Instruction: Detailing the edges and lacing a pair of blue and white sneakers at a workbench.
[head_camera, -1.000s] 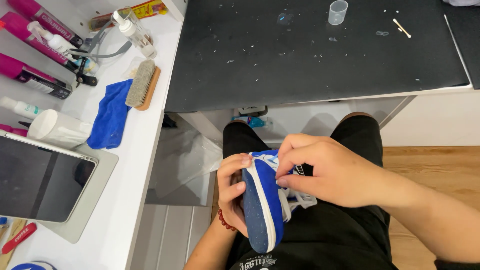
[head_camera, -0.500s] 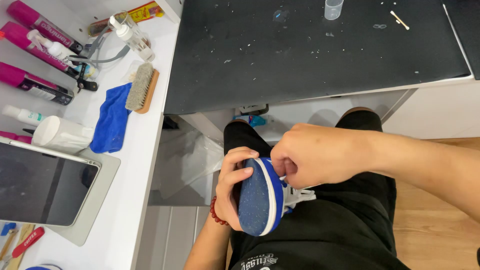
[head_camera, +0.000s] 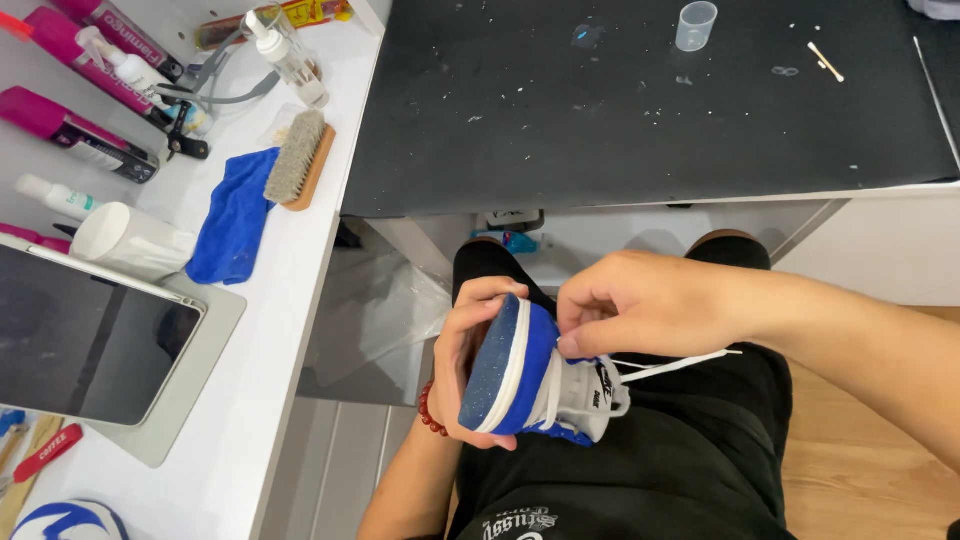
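A blue and white sneaker (head_camera: 525, 375) lies on its side over my lap, its blue speckled sole turned toward the camera. My left hand (head_camera: 462, 355) wraps around the sole end and holds the shoe. My right hand (head_camera: 640, 305) rests on the upper, with fingers pinched on a white shoelace (head_camera: 680, 365) that stretches out to the right. A red bead bracelet (head_camera: 428, 408) circles my left wrist.
A black work mat (head_camera: 650, 100) lies ahead with a small clear cup (head_camera: 695, 25) and cotton swabs (head_camera: 826, 62). The white counter (head_camera: 260, 350) on the left bears a brush (head_camera: 297, 158), blue cloth (head_camera: 232, 215), spray bottles, pink tubes and a tablet (head_camera: 85, 340).
The shoe has tipped so its sole faces the camera more. My right hand slid from the toe toward the upper and drew the lace out rightward.
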